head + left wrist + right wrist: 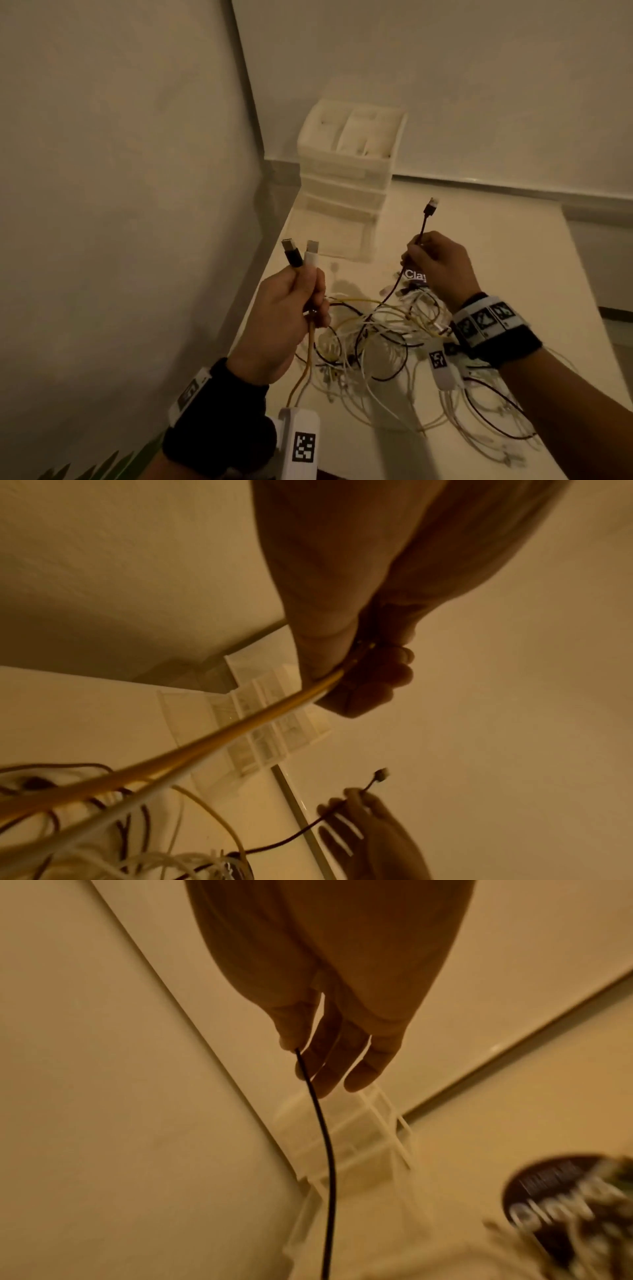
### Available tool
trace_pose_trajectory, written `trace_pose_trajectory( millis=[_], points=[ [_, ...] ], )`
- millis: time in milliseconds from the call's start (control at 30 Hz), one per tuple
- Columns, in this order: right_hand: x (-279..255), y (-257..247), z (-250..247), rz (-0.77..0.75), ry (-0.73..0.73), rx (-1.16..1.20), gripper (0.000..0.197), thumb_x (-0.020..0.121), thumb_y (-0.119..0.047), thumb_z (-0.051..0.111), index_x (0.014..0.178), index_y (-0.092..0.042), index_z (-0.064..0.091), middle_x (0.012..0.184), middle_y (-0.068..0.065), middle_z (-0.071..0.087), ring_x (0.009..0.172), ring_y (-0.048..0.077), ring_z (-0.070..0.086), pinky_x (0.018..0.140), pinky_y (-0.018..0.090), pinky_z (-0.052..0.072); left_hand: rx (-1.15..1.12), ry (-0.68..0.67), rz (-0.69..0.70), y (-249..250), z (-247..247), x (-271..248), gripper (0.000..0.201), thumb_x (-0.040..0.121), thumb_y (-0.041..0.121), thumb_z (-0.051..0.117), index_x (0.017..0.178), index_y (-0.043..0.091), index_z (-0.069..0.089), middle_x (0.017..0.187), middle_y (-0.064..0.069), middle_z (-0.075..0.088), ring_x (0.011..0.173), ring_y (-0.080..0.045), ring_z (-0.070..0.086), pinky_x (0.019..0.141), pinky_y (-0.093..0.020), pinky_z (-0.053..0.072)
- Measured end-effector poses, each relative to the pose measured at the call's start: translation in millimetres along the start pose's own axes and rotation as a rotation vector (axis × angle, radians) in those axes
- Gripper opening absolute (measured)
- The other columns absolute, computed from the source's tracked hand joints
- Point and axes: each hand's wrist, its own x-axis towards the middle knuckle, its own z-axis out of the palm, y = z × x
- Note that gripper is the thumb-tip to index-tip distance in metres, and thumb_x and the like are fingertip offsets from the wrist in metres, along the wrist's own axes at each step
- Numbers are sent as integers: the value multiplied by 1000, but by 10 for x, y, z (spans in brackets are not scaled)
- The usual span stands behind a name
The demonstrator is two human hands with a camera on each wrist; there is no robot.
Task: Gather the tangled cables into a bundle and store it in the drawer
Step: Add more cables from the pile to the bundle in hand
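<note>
Head view: the left hand sits lower left of centre, its grip wrapped round two cable ends, with a black plug and a white plug poking up side by side above the fist and a yellow cable trailing down out of it. The right hand, right of centre, pinches a dark cable just below its plug. The tangled cables sprawl on the pale surface between and below both wrists. The white drawer unit stands at upper centre in the wall corner, bottom drawer pulled out.

Left wrist view: fingers curled tight on the yellow cable, the pile at lower left.

Right wrist view: thumb and forefinger pinch the dark cable; the other fingers stay fairly straight. It's blurry at lower right.
</note>
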Motion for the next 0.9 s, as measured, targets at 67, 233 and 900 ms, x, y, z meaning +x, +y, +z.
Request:
trace_pose_trajectory(
  millis=[67,233,900],
  points=[
    [-58,-296,-224,-60,99,97,9,94,-8,56,91,-12,64,78,15,68,75,29,72,77,51,59,15,-28,39,13,102,1,29,92,31,48,78,7,57,65,-5,45,58,-19,45,55,-31,42],
    [-434,-973,-615,-226,58,194,11,96,-9,54,97,-12,65,75,14,60,63,28,67,68,41,60,24,-50,67,43,356,12,28,97,27,46,81,7,59,62,-4,44,48,-14,31,45,-27,25],
    [-1572,-766,24,-408,51,-180,11,92,-36,54,89,-31,64,61,-15,60,56,8,59,53,22,45,301,29,291,-4,835,-108,36,105,30,34,76,13,49,71,-5,48,60,-14,40,59,-30,36]
  ],
)
